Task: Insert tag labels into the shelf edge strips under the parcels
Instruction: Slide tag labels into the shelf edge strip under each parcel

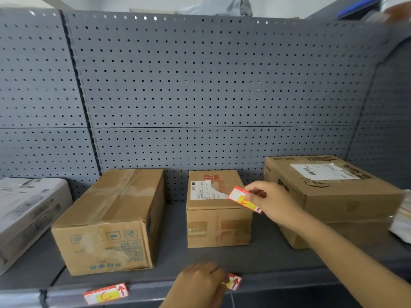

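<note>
My right hand [270,201] pinches a red, white and yellow tag label [242,199] in the air over the front right corner of the small middle box [216,210]. Down at the shelf edge strip [278,281], my left hand [201,283] covers most of a second tag label [235,282], whose red arrow end sticks out to the right. A third tag label [106,293] sits tilted on the strip below the large left box [111,221].
A wide flat box [333,187] stands at the right on another carton. A white box [26,210] lies at the far left. Grey pegboard [200,85] backs the shelf. Pale packages [402,221] show at the right edge.
</note>
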Demonstrator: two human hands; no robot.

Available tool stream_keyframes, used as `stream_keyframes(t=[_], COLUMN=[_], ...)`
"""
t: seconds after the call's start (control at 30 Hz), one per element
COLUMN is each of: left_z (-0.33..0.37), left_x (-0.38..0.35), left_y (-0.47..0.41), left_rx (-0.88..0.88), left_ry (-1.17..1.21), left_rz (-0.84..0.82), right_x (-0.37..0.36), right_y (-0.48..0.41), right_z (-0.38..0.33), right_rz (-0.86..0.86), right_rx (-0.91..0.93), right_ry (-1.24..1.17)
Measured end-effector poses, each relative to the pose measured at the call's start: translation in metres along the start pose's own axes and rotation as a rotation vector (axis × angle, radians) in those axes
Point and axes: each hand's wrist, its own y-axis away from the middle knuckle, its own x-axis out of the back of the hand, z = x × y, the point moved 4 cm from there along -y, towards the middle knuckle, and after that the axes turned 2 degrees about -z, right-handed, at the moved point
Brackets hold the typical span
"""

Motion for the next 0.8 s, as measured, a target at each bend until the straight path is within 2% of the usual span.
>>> stream_keyframes(t=[0.1, 0.3, 0.43, 0.7, 0.8], left_z=[0.012, 0.061, 0.092, 0.147, 0.165], left_x=[-0.027, -0.053, -0.057, -0.082, -0.094], left_y=[-0.018, -0.059, -0.081, -0.119, -0.133], left_rx=[-0.1, -0.304, -0.343, -0.311, -0.212], left_ry=[-0.004, 0.057, 0.065, 0.049, 0.02], left_rz=[-0.003, 0.149, 0.142, 0.055, 0.047], right_x=[0.019, 0.049, 0.071, 0.098, 0.101], right_y=[0.038, 0.106, 0.141, 0.168, 0.165], right_z=[0.014, 0.081, 0.121, 0.194, 0.217], right_rz=[-0.031, 0.009, 0.036, 0.025, -0.008], right_rx=[0.009, -0.164, -0.261, -0.257, -0.218], right_ry=[0.002, 0.053, 0.052, 0.151, 0.119])
